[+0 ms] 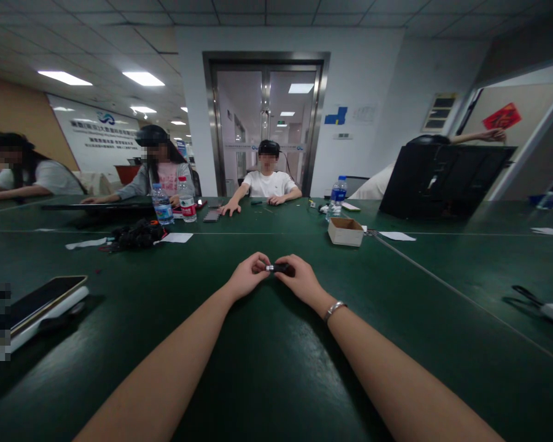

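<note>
Both my arms reach out over a dark green table (276, 368). My left hand (247, 275) and my right hand (297, 279) meet at the middle of the table, fingers pinched together. Between them they hold a small dark part with a silvery end (275, 267). It is too small to name. A metal bracelet (334, 309) sits on my right wrist.
A small cardboard box (345, 231) stands beyond my hands to the right. A phone on a white stand (46, 301) lies at the left. Water bottles (162, 205), a black bundle (136, 236), papers and a black monitor back (442, 178) stand further off. Several people sit around the far side.
</note>
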{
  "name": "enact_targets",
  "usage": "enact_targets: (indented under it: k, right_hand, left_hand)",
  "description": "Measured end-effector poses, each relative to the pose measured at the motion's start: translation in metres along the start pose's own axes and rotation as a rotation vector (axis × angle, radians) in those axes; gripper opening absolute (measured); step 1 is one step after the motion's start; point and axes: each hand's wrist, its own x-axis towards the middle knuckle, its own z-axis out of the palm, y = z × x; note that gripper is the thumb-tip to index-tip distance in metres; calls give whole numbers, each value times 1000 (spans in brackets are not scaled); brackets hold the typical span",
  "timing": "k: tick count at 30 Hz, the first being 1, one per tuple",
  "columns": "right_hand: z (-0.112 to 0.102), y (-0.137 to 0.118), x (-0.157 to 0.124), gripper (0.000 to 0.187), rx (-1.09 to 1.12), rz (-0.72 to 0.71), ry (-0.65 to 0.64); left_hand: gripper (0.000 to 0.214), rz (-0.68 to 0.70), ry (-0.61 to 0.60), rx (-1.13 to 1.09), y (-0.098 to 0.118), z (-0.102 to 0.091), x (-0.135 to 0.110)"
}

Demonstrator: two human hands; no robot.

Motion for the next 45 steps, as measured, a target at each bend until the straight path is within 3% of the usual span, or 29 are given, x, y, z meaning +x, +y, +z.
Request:
enact_targets:
  k: [6,12,16,21,29,45]
  right_hand:
    - [0,-2,0,20,9,10,-14]
    - [1,-1,1,19,4,2,1]
    - [1,0,1,20,-3,-2,7]
    - [2,1,1,20,-8,-7,9]
    - [2,4,1,20,-8,-7,15]
    - [1,0,1,20,-10,9,-1]
  left_hand:
    - [18,14,14,25,-2,-1,1]
    - [48,-48,62,56,0,-1,0]
    - [34,-83,99,141,1,0,1]
    - [42,-81,85,293,0,-1,3]
    - [21,-19,47,74,-5,0,2]
    - [28,-57,67,150,3,-2,0]
